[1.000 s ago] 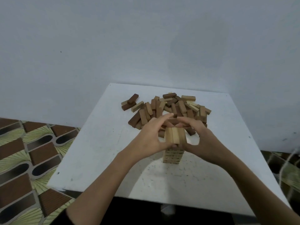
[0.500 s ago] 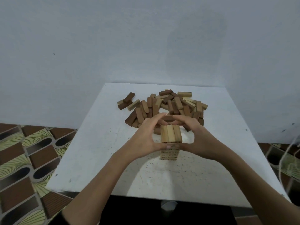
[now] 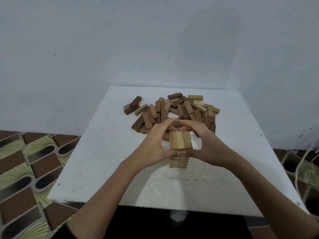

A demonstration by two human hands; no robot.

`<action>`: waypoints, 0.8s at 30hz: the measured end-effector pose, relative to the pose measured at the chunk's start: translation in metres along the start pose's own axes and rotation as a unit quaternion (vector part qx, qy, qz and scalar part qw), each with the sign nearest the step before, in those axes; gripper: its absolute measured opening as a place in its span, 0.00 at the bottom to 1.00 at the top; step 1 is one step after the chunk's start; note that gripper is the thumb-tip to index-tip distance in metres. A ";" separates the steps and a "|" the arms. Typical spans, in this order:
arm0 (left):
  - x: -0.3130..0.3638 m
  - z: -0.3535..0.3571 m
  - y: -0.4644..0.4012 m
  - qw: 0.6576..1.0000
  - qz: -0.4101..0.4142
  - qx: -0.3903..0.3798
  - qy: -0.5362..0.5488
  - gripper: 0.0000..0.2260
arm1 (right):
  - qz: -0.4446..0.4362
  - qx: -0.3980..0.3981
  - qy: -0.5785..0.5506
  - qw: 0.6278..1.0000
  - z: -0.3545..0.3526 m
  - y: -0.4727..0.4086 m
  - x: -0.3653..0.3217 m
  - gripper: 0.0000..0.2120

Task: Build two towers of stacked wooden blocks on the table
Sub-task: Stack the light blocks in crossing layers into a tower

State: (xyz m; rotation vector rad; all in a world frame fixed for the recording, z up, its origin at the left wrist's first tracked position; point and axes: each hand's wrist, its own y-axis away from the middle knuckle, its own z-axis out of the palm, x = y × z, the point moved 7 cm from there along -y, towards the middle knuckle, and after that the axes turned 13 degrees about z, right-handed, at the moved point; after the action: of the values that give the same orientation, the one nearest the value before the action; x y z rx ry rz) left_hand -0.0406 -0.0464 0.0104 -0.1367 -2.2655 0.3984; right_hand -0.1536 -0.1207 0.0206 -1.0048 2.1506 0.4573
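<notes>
The tower (image 3: 179, 152) stands upright near the middle of the white worktop (image 3: 96, 152), its long axis vertical. Its top layer is three pale blocks laid side by side, their long axes running away from the viewer.

The left hand (image 3: 153, 145) and the right hand (image 3: 208, 145) flank the tower at top-layer height. Each hand's fingers are curved into an arch, with the thumbs meeting the near face just under the top layer and the fingertips reaching round toward the far side. The fingers of the two hands nearly meet beyond the tower. Whether the far fingertips touch the blocks cannot be told.

A loose pile of blocks (image 3: 181, 109), dark and pale, lies just behind the hands. A small separate cluster (image 3: 133, 106) lies to the pile's left. Patterned floor tiles (image 3: 25, 161) border the worktop on the left.
</notes>
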 end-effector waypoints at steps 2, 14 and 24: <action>0.000 0.000 0.000 1.000 -0.002 0.004 0.003 0.39 | 0.000 -0.003 -0.006 1.000 0.000 0.000 0.000 0.38; -0.007 0.005 0.003 0.997 -0.044 0.016 0.055 0.40 | 0.031 -0.042 -0.056 0.997 0.004 -0.004 0.008 0.37; -0.001 0.007 0.016 0.967 -0.082 0.064 0.231 0.38 | 0.110 -0.008 -0.208 0.972 0.013 -0.002 0.025 0.39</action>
State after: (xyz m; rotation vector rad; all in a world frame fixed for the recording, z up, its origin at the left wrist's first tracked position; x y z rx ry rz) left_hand -0.0462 -0.0331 0.0002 0.0250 -1.7707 0.3787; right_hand -0.1573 -0.1276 -0.0060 -0.6106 1.8814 0.7225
